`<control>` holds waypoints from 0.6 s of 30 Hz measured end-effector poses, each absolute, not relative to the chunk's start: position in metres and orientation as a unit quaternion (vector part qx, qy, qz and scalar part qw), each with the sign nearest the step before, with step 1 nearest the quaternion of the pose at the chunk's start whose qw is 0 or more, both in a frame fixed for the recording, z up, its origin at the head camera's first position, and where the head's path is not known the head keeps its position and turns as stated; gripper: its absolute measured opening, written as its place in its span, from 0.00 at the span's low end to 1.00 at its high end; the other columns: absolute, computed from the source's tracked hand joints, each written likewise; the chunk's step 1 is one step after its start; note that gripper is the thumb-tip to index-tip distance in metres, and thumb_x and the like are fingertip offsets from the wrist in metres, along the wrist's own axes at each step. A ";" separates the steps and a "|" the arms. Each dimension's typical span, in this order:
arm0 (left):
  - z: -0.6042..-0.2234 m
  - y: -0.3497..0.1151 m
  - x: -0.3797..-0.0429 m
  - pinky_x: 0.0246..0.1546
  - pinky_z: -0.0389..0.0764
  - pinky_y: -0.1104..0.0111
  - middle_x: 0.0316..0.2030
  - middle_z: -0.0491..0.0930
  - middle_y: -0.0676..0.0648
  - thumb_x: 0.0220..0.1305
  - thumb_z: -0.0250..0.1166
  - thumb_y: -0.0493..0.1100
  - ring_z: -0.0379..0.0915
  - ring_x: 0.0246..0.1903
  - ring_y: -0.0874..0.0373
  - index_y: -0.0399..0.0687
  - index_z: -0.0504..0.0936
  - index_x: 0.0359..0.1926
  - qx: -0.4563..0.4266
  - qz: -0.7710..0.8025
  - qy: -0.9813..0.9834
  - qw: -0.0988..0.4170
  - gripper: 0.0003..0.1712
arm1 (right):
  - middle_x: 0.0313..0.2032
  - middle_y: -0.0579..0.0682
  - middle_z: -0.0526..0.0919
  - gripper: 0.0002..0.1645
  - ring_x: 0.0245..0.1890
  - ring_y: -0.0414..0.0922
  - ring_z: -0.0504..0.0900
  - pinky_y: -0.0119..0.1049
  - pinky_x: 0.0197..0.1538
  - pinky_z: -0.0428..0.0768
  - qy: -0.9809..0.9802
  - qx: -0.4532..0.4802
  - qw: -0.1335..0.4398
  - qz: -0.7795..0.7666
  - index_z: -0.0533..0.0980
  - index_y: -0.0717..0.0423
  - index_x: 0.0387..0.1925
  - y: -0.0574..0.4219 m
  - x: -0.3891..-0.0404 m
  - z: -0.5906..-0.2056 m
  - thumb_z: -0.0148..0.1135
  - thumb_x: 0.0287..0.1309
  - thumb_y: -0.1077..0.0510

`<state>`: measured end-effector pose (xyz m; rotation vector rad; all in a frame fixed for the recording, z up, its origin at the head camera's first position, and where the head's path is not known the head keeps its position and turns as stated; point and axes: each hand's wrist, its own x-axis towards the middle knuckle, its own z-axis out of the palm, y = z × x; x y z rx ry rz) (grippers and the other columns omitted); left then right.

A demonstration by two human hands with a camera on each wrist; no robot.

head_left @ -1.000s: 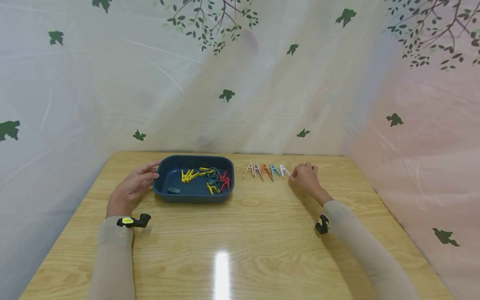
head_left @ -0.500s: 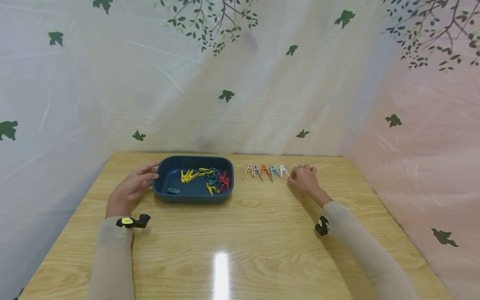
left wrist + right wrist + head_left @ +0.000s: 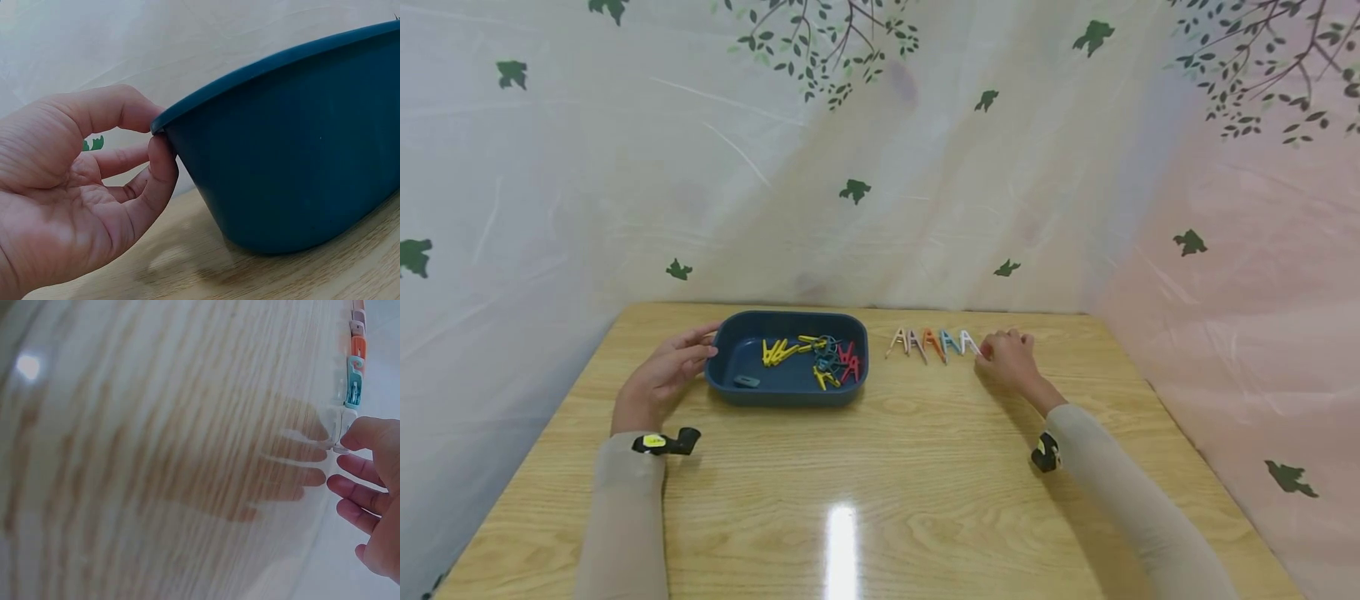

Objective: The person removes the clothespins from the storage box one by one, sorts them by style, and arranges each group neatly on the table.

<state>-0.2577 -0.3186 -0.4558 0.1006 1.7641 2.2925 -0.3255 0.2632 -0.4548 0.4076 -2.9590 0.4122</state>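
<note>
A dark blue plastic tub (image 3: 786,399) stands at the back left, holding yellow, red and teal clothespins. My left hand (image 3: 666,375) pinches its left rim; in the left wrist view, fingers of the left hand (image 3: 81,187) meet above and below the lip. To the tub's right, several clothespins lie in a row, with a beige one (image 3: 897,340) first and an orange one (image 3: 932,342) in the middle. At the row's right end my right hand (image 3: 1011,358) holds the leg of a white clothespin (image 3: 967,342) with thumb and index finger, other fingers loosely bent.
The wooden table (image 3: 760,500) runs back to a pale curtain (image 3: 715,183) printed with leaves. A grey-blue clip (image 3: 747,382) lies apart in the tub's front left corner. Beside the white clothespin lies a light blue one (image 3: 354,384).
</note>
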 end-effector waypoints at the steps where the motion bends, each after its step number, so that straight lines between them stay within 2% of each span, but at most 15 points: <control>1: -0.456 -0.318 -0.257 0.45 0.82 0.79 0.46 0.75 0.54 0.74 0.55 0.29 0.76 0.41 0.68 0.60 0.81 0.57 0.035 0.788 0.602 0.124 0.22 | 0.33 0.55 0.82 0.08 0.41 0.56 0.70 0.57 0.52 0.59 -0.979 0.135 0.063 0.137 0.81 0.58 0.31 0.264 -0.325 -0.455 0.66 0.62 0.57; 10: -0.455 -0.316 -0.257 0.46 0.83 0.78 0.46 0.78 0.53 0.73 0.56 0.28 0.79 0.43 0.66 0.54 0.79 0.61 0.035 0.800 0.584 0.131 0.23 | 0.35 0.55 0.82 0.09 0.43 0.56 0.70 0.58 0.54 0.58 -0.976 0.142 0.069 0.151 0.81 0.60 0.36 0.265 -0.322 -0.453 0.65 0.63 0.57; 18: -0.457 -0.317 -0.259 0.44 0.82 0.78 0.46 0.79 0.54 0.74 0.55 0.28 0.79 0.42 0.67 0.58 0.81 0.57 0.039 0.798 0.588 0.126 0.23 | 0.43 0.61 0.83 0.12 0.45 0.58 0.71 0.59 0.55 0.59 -0.971 0.154 0.083 0.162 0.82 0.64 0.43 0.257 -0.321 -0.445 0.65 0.66 0.57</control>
